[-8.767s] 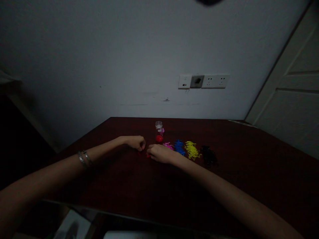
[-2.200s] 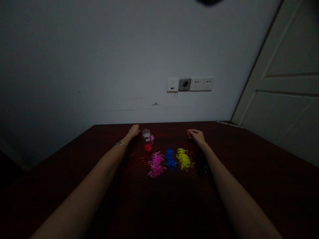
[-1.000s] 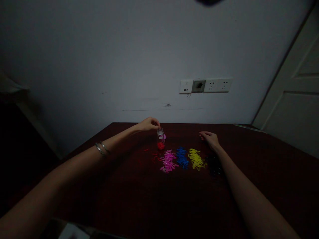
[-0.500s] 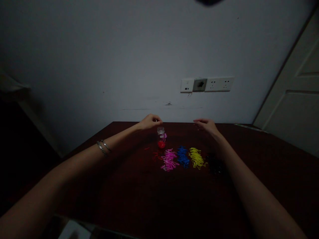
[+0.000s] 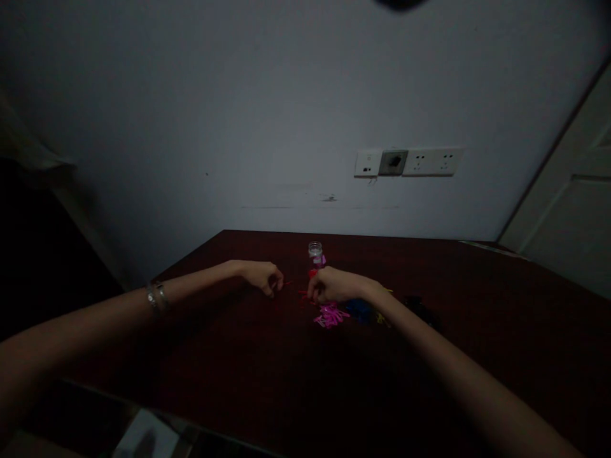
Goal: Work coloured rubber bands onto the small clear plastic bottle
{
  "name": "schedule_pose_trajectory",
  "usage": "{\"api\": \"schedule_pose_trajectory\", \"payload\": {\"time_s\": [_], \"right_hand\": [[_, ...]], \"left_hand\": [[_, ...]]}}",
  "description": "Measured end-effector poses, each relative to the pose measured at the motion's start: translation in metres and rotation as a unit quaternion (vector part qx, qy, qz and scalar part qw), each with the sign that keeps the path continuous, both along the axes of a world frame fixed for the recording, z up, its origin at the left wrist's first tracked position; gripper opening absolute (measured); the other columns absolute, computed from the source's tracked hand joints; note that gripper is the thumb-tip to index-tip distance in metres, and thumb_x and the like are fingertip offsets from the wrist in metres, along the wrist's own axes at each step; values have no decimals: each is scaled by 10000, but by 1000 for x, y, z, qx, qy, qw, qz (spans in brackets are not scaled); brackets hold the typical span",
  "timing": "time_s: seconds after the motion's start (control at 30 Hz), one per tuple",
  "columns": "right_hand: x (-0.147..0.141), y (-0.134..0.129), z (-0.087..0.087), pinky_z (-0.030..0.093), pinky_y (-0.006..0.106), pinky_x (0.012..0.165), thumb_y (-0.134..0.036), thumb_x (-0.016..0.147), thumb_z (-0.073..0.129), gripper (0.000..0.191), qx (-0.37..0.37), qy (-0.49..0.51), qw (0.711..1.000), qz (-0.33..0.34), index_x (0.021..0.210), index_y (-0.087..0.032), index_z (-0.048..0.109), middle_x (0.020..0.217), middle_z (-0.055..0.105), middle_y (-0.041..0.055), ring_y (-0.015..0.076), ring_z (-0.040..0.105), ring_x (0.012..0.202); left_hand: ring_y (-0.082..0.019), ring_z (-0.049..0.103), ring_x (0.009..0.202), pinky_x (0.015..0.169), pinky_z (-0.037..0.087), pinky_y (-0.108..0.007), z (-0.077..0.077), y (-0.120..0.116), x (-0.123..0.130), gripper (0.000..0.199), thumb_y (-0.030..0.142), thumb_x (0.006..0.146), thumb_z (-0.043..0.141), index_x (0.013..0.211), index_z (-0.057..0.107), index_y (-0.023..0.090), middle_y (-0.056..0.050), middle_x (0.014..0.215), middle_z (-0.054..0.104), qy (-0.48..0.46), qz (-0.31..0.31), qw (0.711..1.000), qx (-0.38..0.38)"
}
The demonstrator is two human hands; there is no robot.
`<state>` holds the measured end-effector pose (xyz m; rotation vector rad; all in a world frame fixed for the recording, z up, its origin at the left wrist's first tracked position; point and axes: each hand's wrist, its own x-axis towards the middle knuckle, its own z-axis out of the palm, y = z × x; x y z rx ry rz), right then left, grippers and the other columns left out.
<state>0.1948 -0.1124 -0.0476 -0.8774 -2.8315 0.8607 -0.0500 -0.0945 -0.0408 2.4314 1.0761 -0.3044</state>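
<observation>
- Front-left of the glass jar (image 5: 316, 250): a red strand (image 5: 287, 283), sideways, jar-side of the nearer left hand (image 5: 260, 277).
- Fingers curl, as on the right hand (image 5: 330, 284); I can't tell grip.

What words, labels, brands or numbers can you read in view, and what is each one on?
No text can be read in this picture.
Clear jar: a pale patch on it, perhaps a label, is too small to read.
White wall sockets: holes show, but any print is too small to make out.
Pale flat thing at lower left: too dim to tell whether it bears print.
</observation>
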Motion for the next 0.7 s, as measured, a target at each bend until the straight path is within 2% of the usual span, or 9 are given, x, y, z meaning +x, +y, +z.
{"api": "schedule_pose_trajectory", "payload": {"time_s": [0.17,0.4,0.57,0.7], "right_hand": [[-9,-1,-21,341,204,542,-105,646,547,295,116,-26,993,-22,920,-143,648,789,627,44,114,531,654],[-16,-6,-32,288,211,514,-101,670,512,343,149,-52,987,-28,990,-167,617,833,626,59,128,540,681],[-21,-2,-40,306,206,537,-85,712,460,354,144,4,989,-35,1022,-166,610,807,629,58,113,531,643],[-27,5,-35,339,196,591,-54,705,458,322,165,102,980,-37,974,-140,613,793,617,43,99,515,653]], "left_hand": [[-94,494,620,556,350,-181,-8,-20,-2,263,135,623,620,885,605,142,3,742,576,21,-6,1000,-6],[-95,487,593,534,339,-185,-13,-25,2,163,123,654,573,812,607,142,7,694,565,6,-1,1000,8],[-89,478,575,534,338,-183,-13,-25,5,140,105,645,552,762,620,140,6,681,586,9,-1,1000,10],[-84,485,583,542,341,-174,-16,-15,8,148,92,637,528,748,620,130,9,669,592,-23,29,999,31]]}}
